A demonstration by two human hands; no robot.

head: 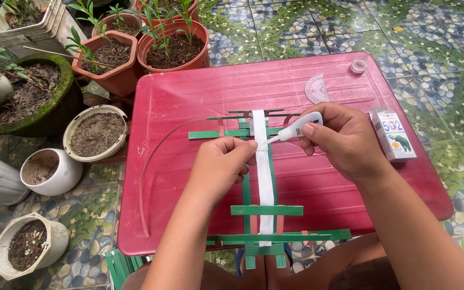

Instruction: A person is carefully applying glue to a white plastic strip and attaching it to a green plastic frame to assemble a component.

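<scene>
A lattice of green strips [267, 210] with a white strip [265, 182] down its middle lies on a red plastic table [189, 96]. My left hand [218, 166] pinches the white strip near the upper crossing. In my right hand [345, 140] is a small white glue bottle [301, 127], its nozzle pointing left and touching the white strip beside my left fingertips. Thin brown strips cross the top of the lattice.
A long thin curved strip [151, 156] lies on the table's left. A clear protractor [317, 88], a tape roll [359, 65] and a small glue box [393, 134] sit to the right. Soil-filled plant pots [98, 131] crowd the tiled floor on the left.
</scene>
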